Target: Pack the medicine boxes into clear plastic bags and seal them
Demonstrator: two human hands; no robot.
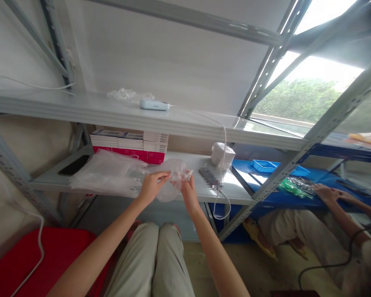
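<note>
In front of me a clear plastic bag point(170, 190) hangs between my hands at the front edge of the lower shelf. My left hand point(152, 186) pinches its upper left side with thumb and fingertips. On the other side, my right hand point(189, 190) has its fingers closed on the bag's bunched top. To the left of my hands lies a pile of flat translucent plastic bags point(106, 171), partly over the shelf edge. Whether anything is inside the bag I hold cannot be made out.
Behind the pile stand white and red boxes point(130, 144). A dark phone point(74, 165) lies left; a white wrapped block point(222, 156) and a blurred device with a cable sit right. Above, the upper shelf point(105, 109) holds a white device point(154, 104). Another person's hands point(330, 193) work at the right.
</note>
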